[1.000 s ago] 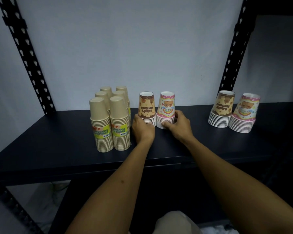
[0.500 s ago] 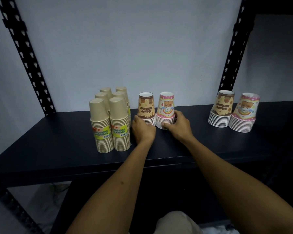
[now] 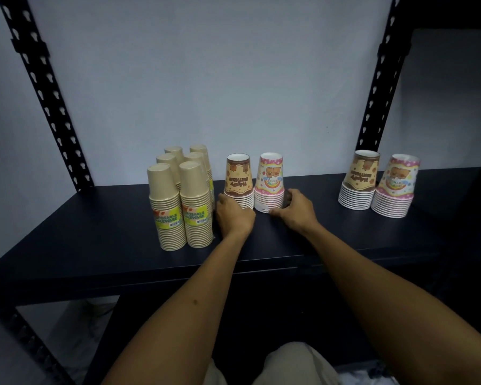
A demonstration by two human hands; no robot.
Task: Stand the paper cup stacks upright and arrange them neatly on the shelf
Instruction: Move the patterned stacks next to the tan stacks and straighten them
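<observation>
Head view: brown cup stack (image 3: 238, 182) and pink cup stack (image 3: 270, 183) upright, rims down, left hand (image 3: 233, 217) and right hand (image 3: 297, 209) grips open against them.

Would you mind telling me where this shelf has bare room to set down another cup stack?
The dark shelf is bare left of the plain brown stacks, and between the pink middle stack and the brown printed stack on the right. The front edge is open too. It is crowded mid-shelf, where left hand and right hand flank stacks.
</observation>
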